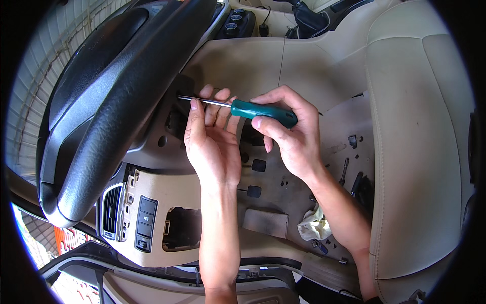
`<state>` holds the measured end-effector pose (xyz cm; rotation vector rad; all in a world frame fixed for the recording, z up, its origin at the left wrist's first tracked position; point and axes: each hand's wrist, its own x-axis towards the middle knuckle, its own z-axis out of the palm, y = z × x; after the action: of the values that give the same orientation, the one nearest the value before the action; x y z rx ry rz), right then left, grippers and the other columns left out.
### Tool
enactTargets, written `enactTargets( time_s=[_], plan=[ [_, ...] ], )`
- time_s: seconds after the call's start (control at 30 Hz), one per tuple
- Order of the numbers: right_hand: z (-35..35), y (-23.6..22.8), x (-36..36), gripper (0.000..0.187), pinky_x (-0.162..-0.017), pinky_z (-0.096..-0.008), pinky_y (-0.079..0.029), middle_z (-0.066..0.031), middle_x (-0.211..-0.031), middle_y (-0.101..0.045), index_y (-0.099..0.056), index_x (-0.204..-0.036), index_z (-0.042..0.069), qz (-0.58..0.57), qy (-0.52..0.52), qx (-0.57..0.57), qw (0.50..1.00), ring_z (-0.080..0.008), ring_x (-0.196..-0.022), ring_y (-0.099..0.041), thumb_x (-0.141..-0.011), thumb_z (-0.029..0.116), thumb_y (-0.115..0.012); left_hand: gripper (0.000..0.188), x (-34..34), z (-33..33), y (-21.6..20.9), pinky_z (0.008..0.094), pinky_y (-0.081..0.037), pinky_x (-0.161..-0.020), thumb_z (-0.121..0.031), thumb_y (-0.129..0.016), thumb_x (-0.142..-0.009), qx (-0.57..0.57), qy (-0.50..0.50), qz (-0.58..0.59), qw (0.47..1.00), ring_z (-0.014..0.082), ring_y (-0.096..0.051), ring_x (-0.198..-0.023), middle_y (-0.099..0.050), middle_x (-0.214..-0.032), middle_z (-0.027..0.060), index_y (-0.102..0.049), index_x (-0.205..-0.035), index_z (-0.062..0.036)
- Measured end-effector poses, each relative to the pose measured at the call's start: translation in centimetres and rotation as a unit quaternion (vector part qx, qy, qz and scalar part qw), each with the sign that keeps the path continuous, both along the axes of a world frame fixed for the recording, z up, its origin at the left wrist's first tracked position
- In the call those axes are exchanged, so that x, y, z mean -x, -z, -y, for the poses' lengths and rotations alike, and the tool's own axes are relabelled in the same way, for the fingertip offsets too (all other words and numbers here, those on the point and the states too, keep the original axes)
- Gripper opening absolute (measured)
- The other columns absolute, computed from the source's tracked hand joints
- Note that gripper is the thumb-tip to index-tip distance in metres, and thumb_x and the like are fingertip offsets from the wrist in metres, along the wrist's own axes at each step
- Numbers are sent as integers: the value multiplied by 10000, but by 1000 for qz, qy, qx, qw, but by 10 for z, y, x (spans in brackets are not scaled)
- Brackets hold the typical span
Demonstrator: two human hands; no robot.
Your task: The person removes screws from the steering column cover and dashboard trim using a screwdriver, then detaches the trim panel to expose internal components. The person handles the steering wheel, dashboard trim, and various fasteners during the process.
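A screwdriver [263, 112] with a green handle and a thin metal shaft lies nearly level across the middle of the view. My right hand [297, 144] is closed round the handle. Palm up, my left hand [215, 144] steadies the shaft between thumb and fingers. The tip meets the dark steering column cover [152, 129], at a recess behind the steering wheel [114, 106]; how it sits in there is hidden. A round hole shows in the cover below the tip.
Left of my left forearm, the beige lower dash panel [177, 190] has a square opening, switches and an air vent. Pedals [258, 165] hang below my hands. Tools, small dark parts and a pale cloth [314, 224] lie on the floor beside the beige seat [420, 152].
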<state>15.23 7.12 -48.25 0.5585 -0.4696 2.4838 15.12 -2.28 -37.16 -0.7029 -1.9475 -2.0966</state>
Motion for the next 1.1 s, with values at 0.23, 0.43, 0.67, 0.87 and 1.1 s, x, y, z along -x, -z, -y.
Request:
enactTargets(
  time_s=[0.23, 0.43, 0.67, 0.87, 1.1],
  plan=[
    [-2, -1, -1, 173, -490, -210, -435, -16, -811, -646, -653, -1064, -4, 10, -1, -6, 1000, -29, -605, -530, -907, 27, -718, 406, 1, -1, 0, 411, -574, -1002, -303, -498, -1128, 1, -6, -1, 1000, 281, -713, -1119, -732, -1202, 198, -586, -1353, 23],
    [-3, -1, -2, 170, -487, -207, -430, -17, -822, -650, -656, -1061, -1, 13, 15, -11, 1000, -27, -620, -534, -905, 24, -718, 400, 1, 0, 0, 408, -578, -993, -300, -498, -1128, 0, -2, 4, 1000, 274, -716, -1108, -734, -1196, 197, -589, -1350, 21],
    [-4, 1, -4, 176, -499, -214, -441, -24, -838, -659, -650, -1059, -4, 14, 11, -13, 1000, -29, -627, -536, -899, 12, -723, 410, 0, 0, 2, 413, -582, -985, -305, -496, -1129, -3, 3, 8, 1000, 269, -718, -1098, -730, -1197, 201, -578, -1358, 25],
    [-2, 1, -2, 183, -492, -216, -433, -35, -847, -670, -648, -1063, -6, 16, 2, -15, 1000, -29, -618, -544, -900, 12, -728, 420, 0, 2, 0, 414, -586, -980, -306, -490, -1130, 1, 1, 4, 1000, 258, -712, -1113, -731, -1192, 203, -572, -1357, 39],
    [-4, -3, 0, 189, -474, -216, -424, -34, -853, -669, -642, -1088, -1, 5, -15, -25, 1000, -36, -566, -531, -931, 60, -726, 366, 0, -1, -1, 390, -595, -963, -283, -528, -1118, -2, -29, -15, 999, 245, -728, -1077, -746, -1160, 188, -621, -1285, 29]
  ],
)
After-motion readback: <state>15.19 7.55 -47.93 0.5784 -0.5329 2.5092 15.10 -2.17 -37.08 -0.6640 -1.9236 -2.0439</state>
